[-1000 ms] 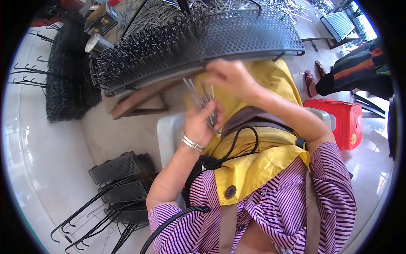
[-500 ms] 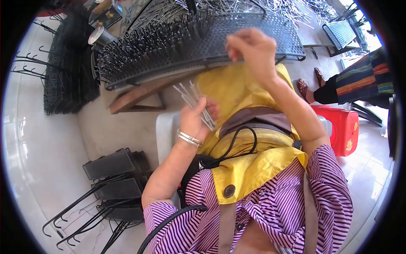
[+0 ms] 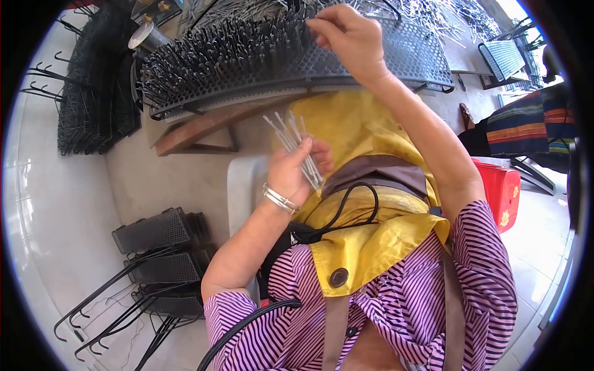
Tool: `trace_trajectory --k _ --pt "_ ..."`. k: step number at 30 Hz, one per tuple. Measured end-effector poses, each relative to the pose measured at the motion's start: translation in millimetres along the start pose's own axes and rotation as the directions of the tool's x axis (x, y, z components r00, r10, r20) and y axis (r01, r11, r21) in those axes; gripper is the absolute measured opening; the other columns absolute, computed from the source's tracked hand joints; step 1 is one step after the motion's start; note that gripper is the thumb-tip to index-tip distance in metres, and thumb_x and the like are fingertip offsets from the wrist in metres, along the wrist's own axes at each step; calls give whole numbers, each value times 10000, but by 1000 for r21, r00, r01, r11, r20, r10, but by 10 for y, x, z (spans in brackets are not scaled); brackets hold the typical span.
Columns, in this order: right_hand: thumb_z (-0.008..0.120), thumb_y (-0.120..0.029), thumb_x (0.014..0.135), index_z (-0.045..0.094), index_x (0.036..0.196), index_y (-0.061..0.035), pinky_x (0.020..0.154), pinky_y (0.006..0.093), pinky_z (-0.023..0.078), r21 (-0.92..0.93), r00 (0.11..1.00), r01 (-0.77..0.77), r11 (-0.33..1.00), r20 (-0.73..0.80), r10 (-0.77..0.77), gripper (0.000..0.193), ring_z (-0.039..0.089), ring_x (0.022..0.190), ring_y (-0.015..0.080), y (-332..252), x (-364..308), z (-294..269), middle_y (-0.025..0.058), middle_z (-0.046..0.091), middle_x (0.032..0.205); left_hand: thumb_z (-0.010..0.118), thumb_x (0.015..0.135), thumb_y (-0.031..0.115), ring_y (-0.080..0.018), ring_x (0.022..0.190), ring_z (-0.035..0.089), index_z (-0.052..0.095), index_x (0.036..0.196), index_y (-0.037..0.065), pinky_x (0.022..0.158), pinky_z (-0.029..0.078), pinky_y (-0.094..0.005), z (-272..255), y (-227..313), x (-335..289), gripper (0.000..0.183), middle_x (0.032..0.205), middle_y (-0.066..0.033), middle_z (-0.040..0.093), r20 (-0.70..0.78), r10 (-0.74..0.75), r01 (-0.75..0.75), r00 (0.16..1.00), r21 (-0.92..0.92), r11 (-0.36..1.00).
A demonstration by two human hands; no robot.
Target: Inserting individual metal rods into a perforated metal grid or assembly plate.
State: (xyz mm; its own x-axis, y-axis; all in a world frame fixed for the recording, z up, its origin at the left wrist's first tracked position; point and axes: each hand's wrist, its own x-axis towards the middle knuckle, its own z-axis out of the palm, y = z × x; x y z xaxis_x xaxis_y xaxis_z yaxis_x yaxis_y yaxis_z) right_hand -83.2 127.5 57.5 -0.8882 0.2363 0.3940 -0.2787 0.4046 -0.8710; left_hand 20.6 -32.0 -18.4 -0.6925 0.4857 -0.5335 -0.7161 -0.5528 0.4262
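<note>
Several thin, pale metal rods (image 3: 296,145), clamped between the thumb and fingers of the person's left hand (image 3: 289,170), fanned at their upper ends, held over the lap. One pair of bracelets (image 3: 279,199), silver-coloured, on the left wrist. One right hand (image 3: 354,42), fingers curled and fingertips drawn together, above the working rack; whether anything is pinched there cannot be told. One yellow apron (image 3: 352,127), spread across the knees beneath both hands. One long black perforated rack (image 3: 414,52), slightly bowed in this view, its left part thickly set with upright dark rods (image 3: 216,59), its right part showing bare mesh. One metal can (image 3: 147,38), tilted, beside the rack's left end. Loose rods (image 3: 427,18), a broad scatter, behind the rack. One wooden support (image 3: 201,131), reddish brown, below. Floor (image 3: 158,164) pale, glossier toward the right. Stacked black racks (image 3: 99,99) at upper left; further perforated racks (image 3: 151,232) with long hooked bars at lower left. One red stool (image 3: 497,193), right of the person. One co-worker's patterned garment (image 3: 520,127), dark with coloured stripes, farther right.
</note>
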Motion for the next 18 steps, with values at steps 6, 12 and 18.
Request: trace_trajectory --k 6,12,18 --pt "630 -46 673 540 676 -14 426 264 406 -41 770 624 780 204 -605 96 527 437 157 42 193 60 89 521 508 482 822 129 -238 674 571 463 910 26 591 499 -371 44 13 -8 137 793 -135 564 -2 -25 26 1000 16 1000" --pt "613 -64 668 508 645 -2 447 332 407 -112 975 219 969 2 -221 124 516 478 298 100 261 131 170 496 539 462 831 124 -239 678 569 459 911 33 602 496 -375 41 7 8 121 793 -134 563 -16 -43 43 999 31 999" --pt "599 -72 645 500 625 4 513 389 420 -352 937 329 876 3 -350 126 539 586 344 38 343 189 206 518 599 457 834 120 -237 674 568 464 908 35 599 491 -374 37 5 11 112 790 -130 564 -32 -61 62 998 47 997"
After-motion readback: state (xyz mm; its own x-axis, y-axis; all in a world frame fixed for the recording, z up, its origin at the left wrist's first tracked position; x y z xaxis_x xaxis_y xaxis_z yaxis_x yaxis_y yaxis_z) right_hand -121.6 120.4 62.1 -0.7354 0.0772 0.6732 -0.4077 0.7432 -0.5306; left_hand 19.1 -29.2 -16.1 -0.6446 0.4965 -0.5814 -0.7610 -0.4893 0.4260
